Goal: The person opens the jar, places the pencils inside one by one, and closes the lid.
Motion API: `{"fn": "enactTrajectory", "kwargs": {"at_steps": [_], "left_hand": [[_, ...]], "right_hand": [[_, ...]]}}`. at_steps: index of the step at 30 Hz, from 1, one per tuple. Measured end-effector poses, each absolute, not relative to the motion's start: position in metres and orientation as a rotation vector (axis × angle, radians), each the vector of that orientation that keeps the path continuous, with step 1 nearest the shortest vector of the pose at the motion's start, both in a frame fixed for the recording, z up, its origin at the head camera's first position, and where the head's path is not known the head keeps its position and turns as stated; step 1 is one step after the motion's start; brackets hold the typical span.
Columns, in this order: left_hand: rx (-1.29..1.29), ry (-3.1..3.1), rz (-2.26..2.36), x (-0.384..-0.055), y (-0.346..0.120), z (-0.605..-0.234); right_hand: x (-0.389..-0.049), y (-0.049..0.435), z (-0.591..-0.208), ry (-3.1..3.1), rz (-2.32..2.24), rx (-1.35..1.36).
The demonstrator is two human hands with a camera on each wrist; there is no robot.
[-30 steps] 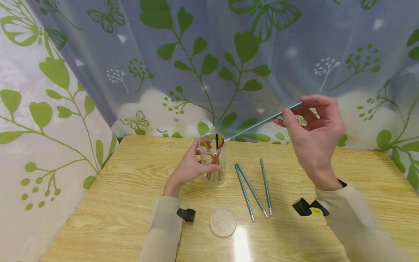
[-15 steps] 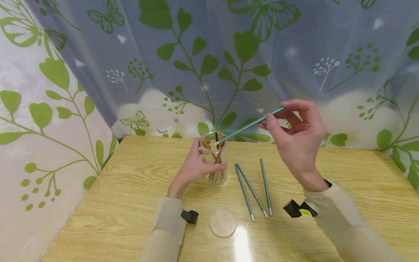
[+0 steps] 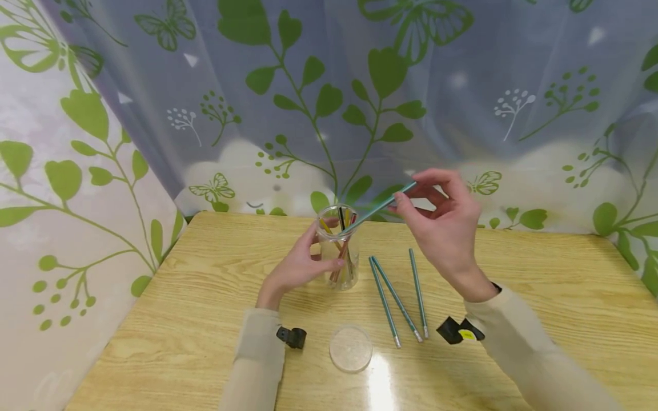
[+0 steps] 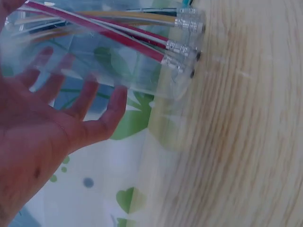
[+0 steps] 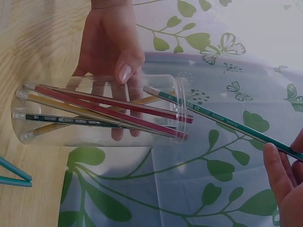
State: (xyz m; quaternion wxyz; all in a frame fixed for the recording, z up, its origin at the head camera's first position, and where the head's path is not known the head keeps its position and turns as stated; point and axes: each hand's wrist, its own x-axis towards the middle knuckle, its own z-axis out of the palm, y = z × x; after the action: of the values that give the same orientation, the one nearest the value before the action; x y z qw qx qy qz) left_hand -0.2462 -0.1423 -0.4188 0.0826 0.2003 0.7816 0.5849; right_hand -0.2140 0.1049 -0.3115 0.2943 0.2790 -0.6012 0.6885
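Observation:
A clear jar (image 3: 329,251) stands on the table with several red, yellow and black pencils (image 5: 113,111) leaning inside, eraser ends down. My left hand (image 3: 295,262) holds the jar from its left side, the thumb in front and the fingers around the back. Between thumb and fingertips, my right hand (image 3: 447,228) pinches a green pencil (image 3: 380,205) near its far end. That pencil slants down to the left, and its eraser end is just inside the jar's mouth. In the right wrist view the eraser tip (image 5: 150,91) shows through the jar's wall.
Three more green pencils (image 3: 416,291) lie on the wooden table (image 3: 180,319) right of the jar. A round clear lid (image 3: 350,349) lies flat in front of it. Behind the table hangs a leaf-patterned curtain (image 3: 247,114).
My right hand has moved left and down, bringing the green pencil's eraser end from the jar's rim into its mouth. My left hand keeps its hold; the jar has shifted slightly right.

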Motion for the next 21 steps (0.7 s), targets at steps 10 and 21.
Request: {"fn": "enactTrajectory", "kwargs": {"at_steps": [10,21], "left_hand": [[0.574,2.289,1.797,-0.246,-0.143,-0.416],[0.506,2.323,1.779,-0.246,-0.137,-0.418]], "right_hand": [[-0.218,0.099,-0.318,-1.664,1.826,0.740],[-0.221,0.093,-0.328,-1.781,1.778,0.726]]}}
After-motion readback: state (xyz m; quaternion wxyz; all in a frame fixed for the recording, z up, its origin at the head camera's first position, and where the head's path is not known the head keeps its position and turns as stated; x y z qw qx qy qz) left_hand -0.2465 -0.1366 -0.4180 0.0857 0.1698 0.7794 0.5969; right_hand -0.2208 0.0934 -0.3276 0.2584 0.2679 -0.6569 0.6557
